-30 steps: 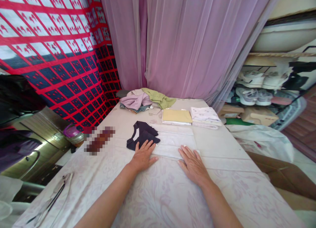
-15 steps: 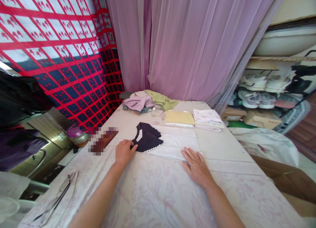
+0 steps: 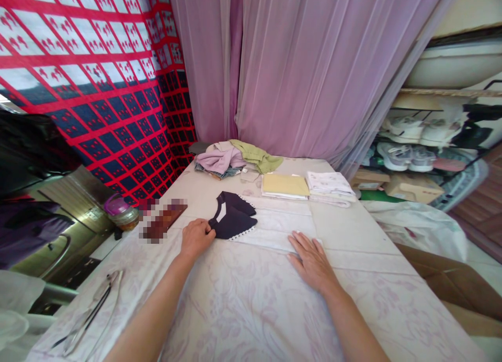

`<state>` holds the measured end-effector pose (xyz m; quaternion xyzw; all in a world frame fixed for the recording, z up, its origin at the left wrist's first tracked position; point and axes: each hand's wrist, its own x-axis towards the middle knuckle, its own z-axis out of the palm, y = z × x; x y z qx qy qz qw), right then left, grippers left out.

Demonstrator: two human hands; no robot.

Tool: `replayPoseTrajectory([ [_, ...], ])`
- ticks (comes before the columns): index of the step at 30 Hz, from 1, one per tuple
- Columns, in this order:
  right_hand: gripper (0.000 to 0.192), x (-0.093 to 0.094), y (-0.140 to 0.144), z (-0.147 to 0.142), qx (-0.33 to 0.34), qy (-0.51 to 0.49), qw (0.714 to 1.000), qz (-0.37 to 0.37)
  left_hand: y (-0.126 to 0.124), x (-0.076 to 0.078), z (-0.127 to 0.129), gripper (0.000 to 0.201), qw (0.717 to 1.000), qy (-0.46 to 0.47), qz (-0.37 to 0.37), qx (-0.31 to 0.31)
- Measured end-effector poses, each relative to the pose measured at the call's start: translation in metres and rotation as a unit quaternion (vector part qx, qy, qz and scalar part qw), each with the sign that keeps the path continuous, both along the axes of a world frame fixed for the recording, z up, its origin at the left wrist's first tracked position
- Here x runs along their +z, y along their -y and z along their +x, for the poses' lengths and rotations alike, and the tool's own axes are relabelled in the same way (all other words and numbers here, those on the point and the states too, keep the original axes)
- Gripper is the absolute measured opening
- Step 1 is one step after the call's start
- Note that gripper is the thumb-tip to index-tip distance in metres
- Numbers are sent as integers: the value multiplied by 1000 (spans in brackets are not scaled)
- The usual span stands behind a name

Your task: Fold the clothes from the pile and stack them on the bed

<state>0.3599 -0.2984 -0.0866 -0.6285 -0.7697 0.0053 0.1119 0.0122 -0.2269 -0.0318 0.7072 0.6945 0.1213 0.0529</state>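
A white garment (image 3: 278,221) lies folded flat on the table, a black collar (image 3: 235,226) with a white dotted edge at its left end. The collar's two points face right, and a white patch shows inside its neck opening. My left hand (image 3: 197,238) has its fingers closed at the near left edge of the collar; the fingertips are partly hidden. Palm down, my right hand (image 3: 309,260) rests with fingers spread on the lower right end of the white garment.
Folded yellow cloth (image 3: 285,185) and folded white cloth (image 3: 329,183) lie beyond the garment. A loose clothes pile (image 3: 219,158) sits at the far end. Eyeglasses (image 3: 92,312) lie at near left. A lidded jar (image 3: 121,212) stands left, a shoe rack (image 3: 415,142) right.
The view has shifted slightly. Both hands keep nearly the same places on the garment, and the collar lies as before.
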Motion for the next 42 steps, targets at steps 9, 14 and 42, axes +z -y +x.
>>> replayPoseTrajectory([
  [9, 48, -3, 0, 1, 0, 6, 1000, 8, -1, -4, -12, 17, 1000, 29, -7, -6],
  [14, 47, -4, 0, 2, 7, 5, 1000, 14, 5, -7, -13, 37, 997, 53, 49, -14],
  [42, 47, -4, 1, 2, 0, 3, 1000, 18, 6, -5, 0, 28, 998, 61, 3, -22],
])
